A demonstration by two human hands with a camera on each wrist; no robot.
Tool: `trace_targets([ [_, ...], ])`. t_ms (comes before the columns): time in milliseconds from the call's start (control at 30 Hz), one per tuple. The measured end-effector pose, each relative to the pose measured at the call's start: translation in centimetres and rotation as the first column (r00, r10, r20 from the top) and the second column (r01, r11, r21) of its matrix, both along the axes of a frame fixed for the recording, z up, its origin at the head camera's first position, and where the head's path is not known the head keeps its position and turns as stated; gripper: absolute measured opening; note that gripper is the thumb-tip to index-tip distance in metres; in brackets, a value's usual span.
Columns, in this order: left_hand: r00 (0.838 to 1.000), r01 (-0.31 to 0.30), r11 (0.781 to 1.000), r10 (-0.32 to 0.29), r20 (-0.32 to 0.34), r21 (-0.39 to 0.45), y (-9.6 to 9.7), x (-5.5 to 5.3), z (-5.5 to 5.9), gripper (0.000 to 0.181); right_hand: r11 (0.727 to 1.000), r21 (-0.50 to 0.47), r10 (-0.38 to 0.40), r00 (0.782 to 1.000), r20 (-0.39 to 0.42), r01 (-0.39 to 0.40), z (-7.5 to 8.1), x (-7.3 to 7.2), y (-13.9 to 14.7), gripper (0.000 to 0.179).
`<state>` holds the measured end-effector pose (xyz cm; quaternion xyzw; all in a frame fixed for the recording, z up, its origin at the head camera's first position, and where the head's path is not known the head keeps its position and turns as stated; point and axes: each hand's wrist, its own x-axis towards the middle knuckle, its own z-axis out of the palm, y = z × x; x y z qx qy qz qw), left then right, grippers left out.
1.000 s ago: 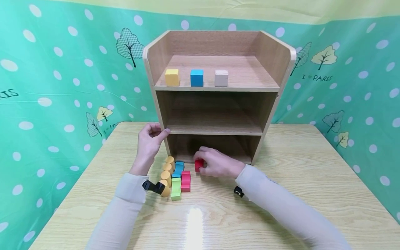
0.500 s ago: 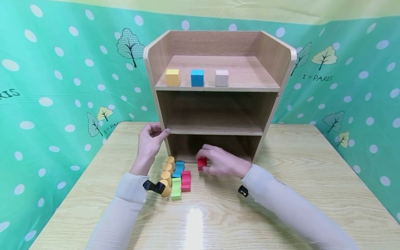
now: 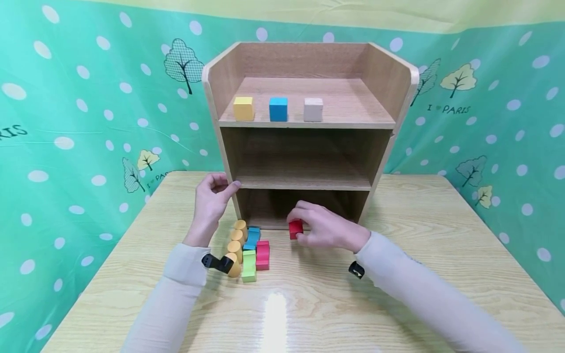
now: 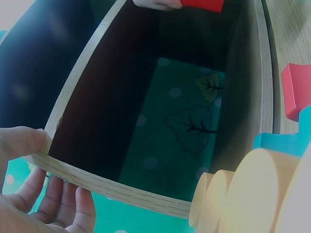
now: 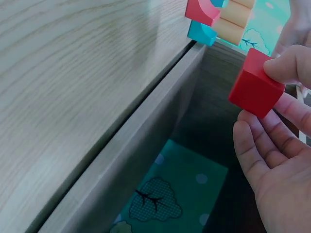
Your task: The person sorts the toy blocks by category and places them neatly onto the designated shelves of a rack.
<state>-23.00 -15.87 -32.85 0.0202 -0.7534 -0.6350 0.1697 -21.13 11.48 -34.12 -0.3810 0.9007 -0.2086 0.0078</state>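
Note:
My right hand (image 3: 324, 226) pinches a red cube (image 3: 295, 229) between thumb and fingers, in front of the lowest compartment of a wooden shelf unit (image 3: 304, 188). In the right wrist view the red cube (image 5: 256, 83) is tilted above the unit's bottom board. My left hand (image 3: 213, 201) grips the unit's left side panel; in the left wrist view, the thumb of this hand (image 4: 29, 194) lies on the front edge and the fingers are outside the panel. On the top shelf a yellow cube (image 3: 243, 109), a blue cube (image 3: 278, 109) and a whitish cube (image 3: 313, 110) stand in a row.
Left of the right hand, several tan cylinders (image 3: 235, 249) stand in a line on the wooden table (image 3: 309, 304). Beside them lie notched blocks: blue (image 3: 252, 239), pink-red (image 3: 263, 255) and green (image 3: 249, 267). A dotted green curtain (image 3: 88, 122) hangs behind and at both sides.
My right hand has moved to the right along the front of the bottom compartment, carrying the red cube. The left hand has stayed on the side panel.

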Motion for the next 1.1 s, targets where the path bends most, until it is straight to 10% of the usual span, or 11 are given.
trace_targets([
  [1100,1.0,-0.007,1.0,0.007,0.001,0.008,0.1,-0.1,0.0,0.034,0.997,-0.033,0.069,0.979,-0.189,-0.076,6.0,1.5,4.3,0.03],
])
